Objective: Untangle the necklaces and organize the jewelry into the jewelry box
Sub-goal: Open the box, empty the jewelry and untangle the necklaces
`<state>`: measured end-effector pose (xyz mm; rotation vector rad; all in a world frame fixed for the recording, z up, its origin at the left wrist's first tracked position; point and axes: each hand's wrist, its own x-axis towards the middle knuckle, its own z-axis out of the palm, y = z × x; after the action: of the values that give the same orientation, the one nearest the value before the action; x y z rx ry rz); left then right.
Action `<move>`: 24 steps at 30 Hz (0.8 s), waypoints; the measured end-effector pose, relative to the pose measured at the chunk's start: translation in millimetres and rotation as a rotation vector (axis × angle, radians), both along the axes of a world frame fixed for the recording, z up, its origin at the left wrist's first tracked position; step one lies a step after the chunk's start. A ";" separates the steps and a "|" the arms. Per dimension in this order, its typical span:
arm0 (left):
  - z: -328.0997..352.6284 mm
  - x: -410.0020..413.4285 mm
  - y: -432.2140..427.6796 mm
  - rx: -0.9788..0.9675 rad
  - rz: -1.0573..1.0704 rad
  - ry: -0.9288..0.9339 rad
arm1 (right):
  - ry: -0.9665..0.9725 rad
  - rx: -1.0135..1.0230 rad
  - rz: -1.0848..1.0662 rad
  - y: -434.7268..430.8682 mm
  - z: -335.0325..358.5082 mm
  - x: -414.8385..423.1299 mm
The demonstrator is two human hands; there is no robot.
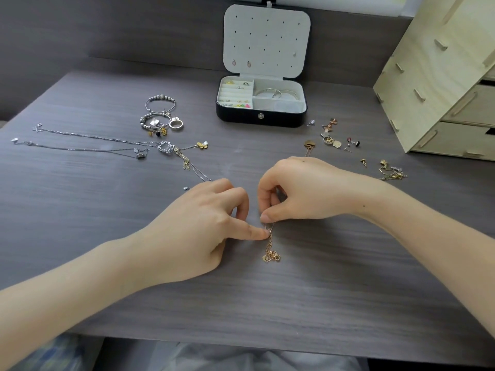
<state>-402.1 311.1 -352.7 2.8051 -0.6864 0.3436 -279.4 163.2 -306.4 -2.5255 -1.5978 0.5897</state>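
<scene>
1. Both hands meet over the grey bench: the left hand is curled, its forefinger tip pressed on a gold chain; the right hand pinches that chain's upper end.
2. At the bench's back, the jewelry box stands open, bangles and rings inside.
3. Silver necklaces lie stretched out far left.
4. Beaded bracelets lie beyond them.
5. Loose earrings are scattered at right.

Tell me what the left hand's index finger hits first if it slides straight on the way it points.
The left hand points right; its fingertip already meets the gold chain beneath the right hand. Beyond looks like bare table.
</scene>
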 end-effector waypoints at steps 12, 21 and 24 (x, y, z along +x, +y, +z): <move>-0.6 -0.5 2.0 0.078 0.035 -0.076 | 0.000 0.139 -0.229 -2.7 -13.7 0.1; 2.0 -5.0 5.9 -0.029 0.114 -0.042 | 0.014 0.290 -0.205 -16.7 -17.5 -5.3; 1.9 -3.6 4.6 -0.073 0.147 -0.041 | 0.059 0.342 -0.161 -23.0 -17.3 -8.6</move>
<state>-405.7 315.7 -350.7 2.7923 -0.4662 0.4449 -288.0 140.2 -323.7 -2.3291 -1.3272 0.3355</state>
